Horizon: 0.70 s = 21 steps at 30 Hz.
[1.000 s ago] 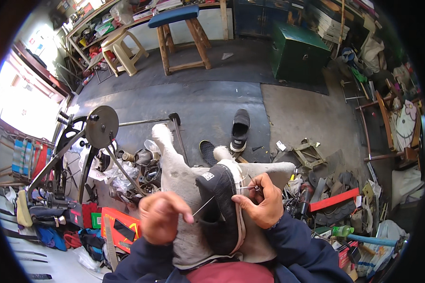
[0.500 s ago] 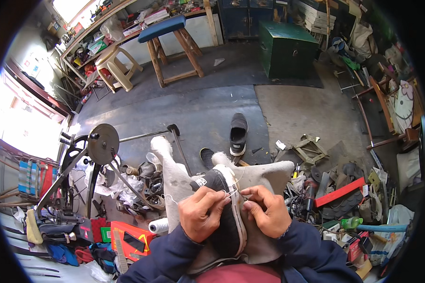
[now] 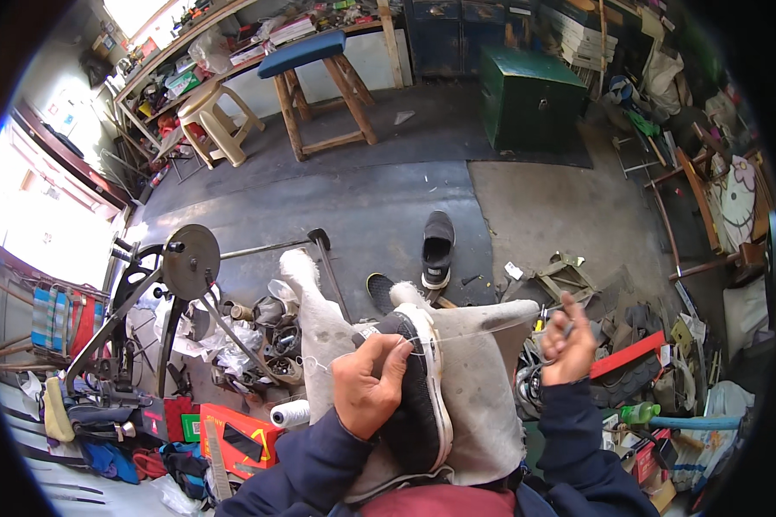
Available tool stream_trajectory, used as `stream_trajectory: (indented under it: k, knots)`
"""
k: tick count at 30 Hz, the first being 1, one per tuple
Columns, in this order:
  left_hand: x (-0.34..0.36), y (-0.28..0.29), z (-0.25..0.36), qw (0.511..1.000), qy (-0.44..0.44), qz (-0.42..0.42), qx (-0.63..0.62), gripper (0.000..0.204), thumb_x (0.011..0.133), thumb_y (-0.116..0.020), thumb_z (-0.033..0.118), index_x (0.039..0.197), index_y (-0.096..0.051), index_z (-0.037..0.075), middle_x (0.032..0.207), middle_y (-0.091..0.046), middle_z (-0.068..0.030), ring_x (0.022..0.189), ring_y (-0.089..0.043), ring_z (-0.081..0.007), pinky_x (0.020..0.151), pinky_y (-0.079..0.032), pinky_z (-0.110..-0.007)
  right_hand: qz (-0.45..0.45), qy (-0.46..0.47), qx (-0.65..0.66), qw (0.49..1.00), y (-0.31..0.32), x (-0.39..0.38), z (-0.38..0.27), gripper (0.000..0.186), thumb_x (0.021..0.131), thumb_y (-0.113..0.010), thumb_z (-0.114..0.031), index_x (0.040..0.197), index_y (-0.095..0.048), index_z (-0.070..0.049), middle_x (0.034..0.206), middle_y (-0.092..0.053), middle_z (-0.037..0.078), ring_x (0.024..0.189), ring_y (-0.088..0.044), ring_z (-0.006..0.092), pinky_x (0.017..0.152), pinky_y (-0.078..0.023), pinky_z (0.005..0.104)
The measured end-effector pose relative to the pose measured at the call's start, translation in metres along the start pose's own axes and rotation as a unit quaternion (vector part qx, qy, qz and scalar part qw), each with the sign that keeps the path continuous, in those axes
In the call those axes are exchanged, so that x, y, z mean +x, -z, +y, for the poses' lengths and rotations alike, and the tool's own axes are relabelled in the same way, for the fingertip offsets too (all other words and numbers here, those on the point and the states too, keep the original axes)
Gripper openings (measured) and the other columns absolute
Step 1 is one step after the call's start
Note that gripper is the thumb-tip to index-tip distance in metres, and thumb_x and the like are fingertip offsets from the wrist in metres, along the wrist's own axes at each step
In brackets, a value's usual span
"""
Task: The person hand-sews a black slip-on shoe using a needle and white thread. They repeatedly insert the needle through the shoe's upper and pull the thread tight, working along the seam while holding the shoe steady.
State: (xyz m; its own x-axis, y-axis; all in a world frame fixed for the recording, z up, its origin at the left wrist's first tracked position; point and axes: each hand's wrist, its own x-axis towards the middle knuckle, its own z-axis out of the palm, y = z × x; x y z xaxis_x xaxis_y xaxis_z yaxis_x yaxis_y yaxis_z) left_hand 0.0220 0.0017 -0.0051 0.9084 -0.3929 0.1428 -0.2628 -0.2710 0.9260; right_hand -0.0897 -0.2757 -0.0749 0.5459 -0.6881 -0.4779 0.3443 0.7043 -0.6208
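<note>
A black shoe with a white sole (image 3: 418, 379) lies sole edge up on the grey cloth (image 3: 483, 396) over my lap. My left hand (image 3: 369, 383) is closed beside the shoe's upper, thumb and forefinger pinching white thread near the sole's edge. Out to the right of the shoe, my right hand (image 3: 569, 345) is raised with its forefinger pointing up. The white thread (image 3: 483, 331) runs from the shoe toward it and looks wound round its curled fingers. A loose loop of thread hangs left of my left hand, near a white spool (image 3: 290, 414).
A hand-cranked machine with a round wheel (image 3: 191, 263) stands at left. Ahead on the floor lies a dark shoe (image 3: 437, 250). A red box (image 3: 237, 439) with a phone on it is at lower left. Tools and scraps crowd the right around a red bar (image 3: 627, 354).
My right hand has moved away from the shoe to the right and slightly up, drawing the thread out straight. My left hand stays pinched at the shoe.
</note>
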Motion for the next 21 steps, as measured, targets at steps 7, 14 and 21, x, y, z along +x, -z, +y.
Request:
stream_trajectory:
  k: [7, 14, 21]
  knots:
    - [-0.003, 0.002, -0.003, 1.000, 0.004, 0.004, -0.001, 0.011, 0.100, -0.074, 0.009, 0.102, -0.073, -0.001, 0.073, -0.071, -0.0114, 0.065, -0.066, -0.0110, 0.063, -0.052, -0.029, -0.333, 0.202, -0.496, 0.776, -0.058, -0.062, 0.039, 0.043, 0.095, -0.076, -0.008, 0.136, -0.067, -0.002, 0.105, -0.075, 0.007, 0.064, -0.049, 0.0034, 0.060, -0.042, 0.0216]
    - [-0.003, 0.003, -0.005, 0.999, -0.008, 0.006, -0.031, 0.011, 0.103, -0.069, 0.007, 0.107, -0.073, -0.003, 0.076, -0.071, -0.0115, 0.068, -0.068, -0.0129, 0.064, -0.053, -0.029, -0.342, 0.143, -0.571, 0.732, -0.060, -0.073, 0.024, 0.016, 0.098, -0.072, -0.013, 0.092, -0.069, 0.002, 0.100, -0.074, 0.016, 0.077, -0.063, 0.0129, 0.065, -0.048, 0.0265]
    - [-0.005, 0.007, -0.004, 0.999, 0.015, -0.008, -0.043, 0.013, 0.105, -0.065, 0.006, 0.110, -0.072, -0.003, 0.085, -0.075, -0.0137, 0.076, -0.072, -0.0161, 0.069, -0.054, -0.029, -0.440, -0.051, -0.067, 0.894, -0.078, -0.061, 0.030, 0.026, 0.111, -0.056, -0.020, 0.095, -0.066, -0.003, 0.149, -0.054, 0.033, 0.086, -0.068, 0.0172, 0.057, -0.049, 0.0237]
